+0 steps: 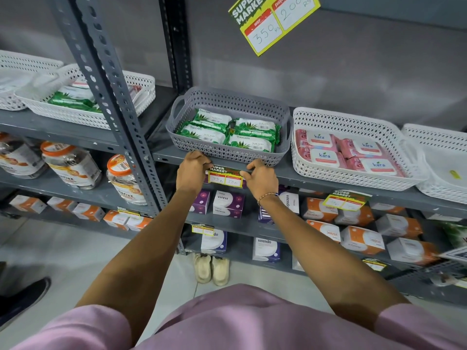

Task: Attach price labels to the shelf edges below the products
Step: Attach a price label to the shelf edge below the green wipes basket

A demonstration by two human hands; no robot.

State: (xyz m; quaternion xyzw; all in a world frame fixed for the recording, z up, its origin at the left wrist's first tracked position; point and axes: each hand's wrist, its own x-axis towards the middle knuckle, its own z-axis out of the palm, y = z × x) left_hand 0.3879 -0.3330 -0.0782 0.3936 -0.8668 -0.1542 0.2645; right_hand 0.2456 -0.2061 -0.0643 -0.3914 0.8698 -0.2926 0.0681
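A yellow-and-red price label marked 99 and 50 hangs on the grey shelf edge, right below a grey basket of green Origami wipe packs. My left hand pinches the label's left end against the edge. My right hand holds the label's right end, fingers curled onto the shelf lip. Another label hangs on the same shelf edge further right, under a white basket of pink Kara packs.
A large label reading 350 and 200 hangs from the shelf above. White baskets sit left and far right. Jars and boxed goods fill lower shelves. A perforated upright stands left. Shoes lie on the floor.
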